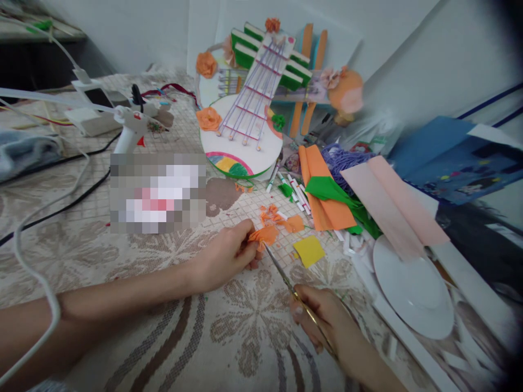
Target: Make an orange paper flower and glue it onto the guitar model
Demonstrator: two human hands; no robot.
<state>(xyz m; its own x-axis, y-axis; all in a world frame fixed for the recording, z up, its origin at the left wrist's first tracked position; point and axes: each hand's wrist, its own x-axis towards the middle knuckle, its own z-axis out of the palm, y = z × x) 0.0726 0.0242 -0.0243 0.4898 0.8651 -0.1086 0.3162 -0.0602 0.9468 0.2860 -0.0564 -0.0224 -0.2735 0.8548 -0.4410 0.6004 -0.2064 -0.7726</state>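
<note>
While the orange paper piece point(265, 236) sits pinched in my left hand point(229, 256) just above the lace tablecloth point(245, 326), my right hand point(322, 318) is closed around the scissors point(286, 277), blade tips touching the paper's edge. Piece looks partly cut, ragged; more trimming seems left. Orange scraps point(281, 218) and a yellow square point(309, 250) lie just beyond. Farther back: folded orange and green sheets point(327, 201), a decorated paper guitar point(245, 125), a glue gun point(133, 122).
</note>
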